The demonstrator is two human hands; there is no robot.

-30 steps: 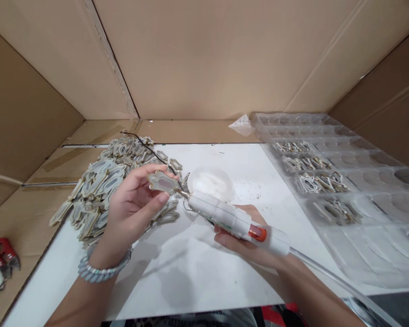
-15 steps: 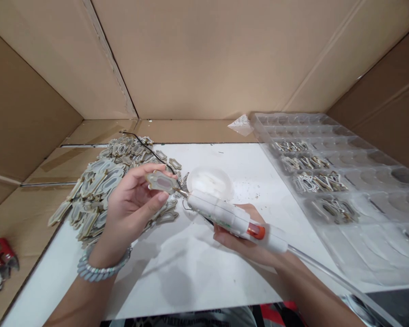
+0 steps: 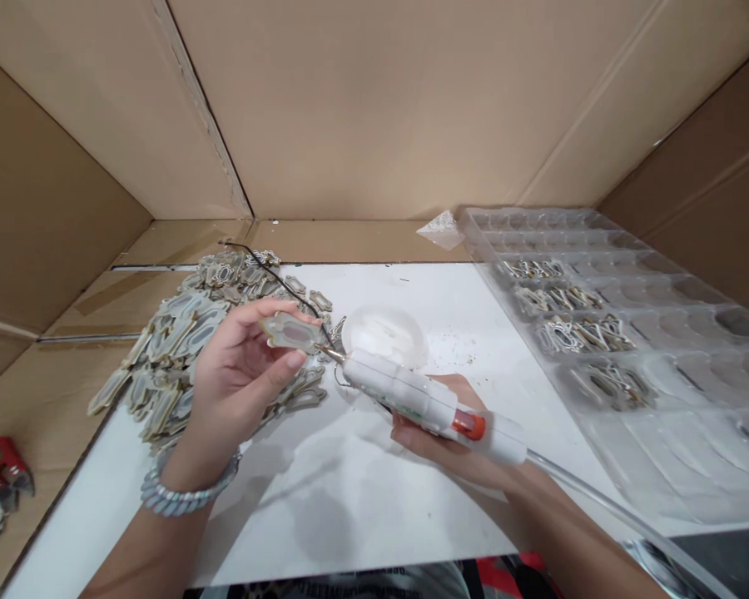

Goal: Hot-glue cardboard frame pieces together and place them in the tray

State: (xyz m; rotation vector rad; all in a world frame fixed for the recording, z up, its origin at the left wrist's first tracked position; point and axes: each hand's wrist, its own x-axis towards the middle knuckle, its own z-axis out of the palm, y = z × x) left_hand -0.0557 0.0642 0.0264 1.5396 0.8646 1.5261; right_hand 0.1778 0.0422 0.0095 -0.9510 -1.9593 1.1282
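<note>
Between the fingertips and thumb of my left hand (image 3: 234, 383) is a flat, ornate frame-shaped piece (image 3: 292, 331) with a pale centre and gold edge. My right hand (image 3: 434, 433) is wrapped round a white glue gun (image 3: 399, 384) with an orange switch; a clear glue stick (image 3: 599, 489) sticks out of its back. The metal nozzle (image 3: 332, 353) points at the right end of the piece, touching it or very close. Just beyond the gun lies a round translucent dish (image 3: 384, 333) with whitish material in it. The fingers of my right hand are partly hidden under the gun.
A large heap of similar pieces (image 3: 168, 333) covers the table's left side, with a black cord (image 3: 268, 270) across it. On the right lies a clear compartment tray (image 3: 649, 349), several compartments holding pieces. Red-handled snips (image 3: 5, 470) lie far left. Cardboard walls (image 3: 380, 108) surround the table.
The held piece has tilted slightly in my left hand, its left end shifting a little to the left. The glue gun and right hand have stayed almost still.
</note>
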